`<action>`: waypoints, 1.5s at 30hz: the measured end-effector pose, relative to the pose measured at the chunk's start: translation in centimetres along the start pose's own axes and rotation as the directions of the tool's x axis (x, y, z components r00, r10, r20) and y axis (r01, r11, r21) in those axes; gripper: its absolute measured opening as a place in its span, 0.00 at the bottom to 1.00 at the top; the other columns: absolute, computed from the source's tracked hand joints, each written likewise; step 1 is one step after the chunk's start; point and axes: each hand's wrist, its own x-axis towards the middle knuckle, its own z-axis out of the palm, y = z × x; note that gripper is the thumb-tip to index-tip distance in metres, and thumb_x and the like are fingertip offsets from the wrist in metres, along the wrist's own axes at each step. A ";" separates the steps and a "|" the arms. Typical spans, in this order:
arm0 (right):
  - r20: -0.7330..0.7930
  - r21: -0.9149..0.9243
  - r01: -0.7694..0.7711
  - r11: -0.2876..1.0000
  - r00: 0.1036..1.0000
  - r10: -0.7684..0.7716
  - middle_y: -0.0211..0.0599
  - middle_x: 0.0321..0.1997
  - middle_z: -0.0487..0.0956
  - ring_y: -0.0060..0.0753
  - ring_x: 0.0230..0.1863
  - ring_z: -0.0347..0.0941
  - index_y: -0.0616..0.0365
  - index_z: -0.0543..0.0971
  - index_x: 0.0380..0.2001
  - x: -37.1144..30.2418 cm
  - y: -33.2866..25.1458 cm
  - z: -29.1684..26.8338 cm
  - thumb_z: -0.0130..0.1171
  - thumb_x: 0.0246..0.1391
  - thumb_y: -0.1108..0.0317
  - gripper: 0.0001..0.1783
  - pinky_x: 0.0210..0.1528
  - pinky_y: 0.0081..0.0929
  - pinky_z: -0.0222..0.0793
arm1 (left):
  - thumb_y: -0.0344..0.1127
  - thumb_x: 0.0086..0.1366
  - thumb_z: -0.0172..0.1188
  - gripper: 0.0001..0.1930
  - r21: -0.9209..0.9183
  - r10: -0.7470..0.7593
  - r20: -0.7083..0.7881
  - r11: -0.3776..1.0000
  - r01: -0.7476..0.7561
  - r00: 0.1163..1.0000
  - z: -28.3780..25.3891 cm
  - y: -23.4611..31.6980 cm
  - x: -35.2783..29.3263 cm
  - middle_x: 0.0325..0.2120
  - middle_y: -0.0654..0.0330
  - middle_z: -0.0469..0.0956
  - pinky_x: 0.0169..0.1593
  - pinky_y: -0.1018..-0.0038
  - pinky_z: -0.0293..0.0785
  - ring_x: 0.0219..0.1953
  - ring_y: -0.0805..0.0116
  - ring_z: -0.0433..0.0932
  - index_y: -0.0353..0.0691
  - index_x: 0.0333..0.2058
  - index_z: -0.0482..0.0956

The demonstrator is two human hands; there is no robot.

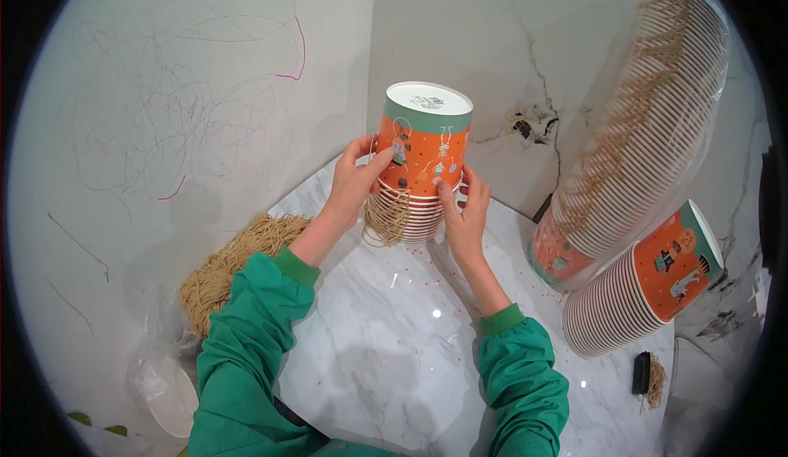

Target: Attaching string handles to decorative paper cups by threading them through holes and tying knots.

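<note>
the left hand (353,182) and right hand (468,221) grip an upside-down cup stack (427,149) over the counter (369,342); cord loops (386,219) already hang at its left side; the bagged stack (644,121) looks done, while the unbagged stack (617,301), showing no cord, and the cord heap (238,270) seem left.

No text, number or sign could be read. Small grey printing (428,101) was carried on the white top face (451,102) of the orange-and-green container (424,152), but its characters were too small to be resolved.
</note>
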 end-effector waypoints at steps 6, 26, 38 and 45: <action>0.025 0.018 -0.042 0.999 0.999 0.041 0.47 0.54 0.70 0.46 0.56 0.66 0.62 0.69 0.63 -0.4 -0.2 0.2 0.61 0.62 0.45 0.37 0.61 0.41 0.63 | 0.47 0.68 0.65 0.26 -0.036 -0.080 -0.049 0.996 0.078 0.996 -0.6 -1.8 -0.5 0.45 0.63 0.78 0.27 0.83 0.64 0.26 0.85 0.68 0.34 0.56 0.74; 0.529 -0.219 -0.138 0.966 0.815 0.236 0.45 0.50 0.75 0.45 0.46 0.80 0.60 0.75 0.55 -9.1 -5.3 -15.8 0.61 0.62 0.59 0.23 0.48 0.40 0.76 | 0.31 0.65 0.61 0.24 0.197 -0.073 -0.362 0.968 0.153 0.929 -1.9 -3.7 -2.0 0.59 0.53 0.67 0.58 0.65 0.68 0.56 0.62 0.69 0.39 0.60 0.70; 0.012 -0.838 0.241 0.489 0.905 -0.425 0.45 0.41 0.75 0.46 0.41 0.75 0.62 0.81 0.45 -12.2 -8.4 -33.3 0.64 0.49 0.83 0.17 0.39 0.35 0.73 | 0.27 0.52 0.68 0.22 0.172 0.809 0.530 0.193 -0.966 0.256 18.3 10.2 -9.5 0.51 0.56 0.75 0.57 0.58 0.64 0.55 0.52 0.71 0.41 0.48 0.80; -0.056 -0.883 0.155 0.443 0.902 -0.427 0.47 0.47 0.74 0.45 0.45 0.74 0.62 0.79 0.51 -13.2 -7.2 -36.3 0.63 0.51 0.82 0.22 0.43 0.35 0.74 | 0.35 0.56 0.66 0.20 -0.001 0.887 0.437 0.170 -0.985 0.152 30.6 13.1 -9.1 0.50 0.58 0.76 0.56 0.59 0.64 0.53 0.55 0.72 0.43 0.49 0.80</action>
